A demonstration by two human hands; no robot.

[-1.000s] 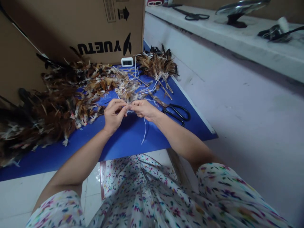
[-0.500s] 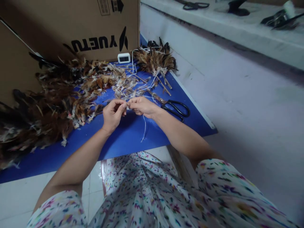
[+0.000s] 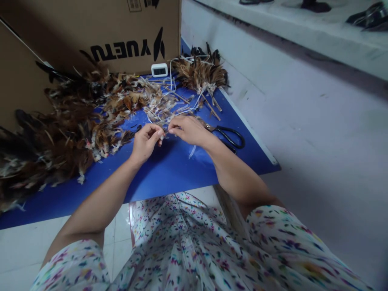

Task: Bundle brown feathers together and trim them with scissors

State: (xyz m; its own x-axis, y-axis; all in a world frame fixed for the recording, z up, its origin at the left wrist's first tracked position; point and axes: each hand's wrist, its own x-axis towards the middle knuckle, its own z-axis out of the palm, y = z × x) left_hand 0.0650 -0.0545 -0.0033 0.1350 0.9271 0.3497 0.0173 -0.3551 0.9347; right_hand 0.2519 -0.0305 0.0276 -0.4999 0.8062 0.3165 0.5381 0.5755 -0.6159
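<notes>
My left hand (image 3: 147,141) is closed in a pinch at the middle of the blue table, with a small whitish bit at its fingertips, too small to name. Just to its right, my right hand (image 3: 189,130) also pinches, with thumb and forefinger together. A thin white string (image 3: 192,151), blurred, hangs below the right hand and seems to run from its fingers. A slight gap parts the two sets of fingertips. Close beyond the right wrist lie black-handled scissors (image 3: 229,136), their blades partly hidden by the hand and loose feathers.
Brown and black feathers (image 3: 69,133) heap along the table's left and back. A tied feather bunch (image 3: 198,70) with thin sticks (image 3: 212,109) lies at the back right. A small white digital clock (image 3: 159,70) stands before a cardboard box (image 3: 127,24). A wall (image 3: 303,105) borders the right.
My right hand has moved slightly up and away from the left, opening a gap between the fingertips. The hanging string has swung right with it. The left hand still pinches.
</notes>
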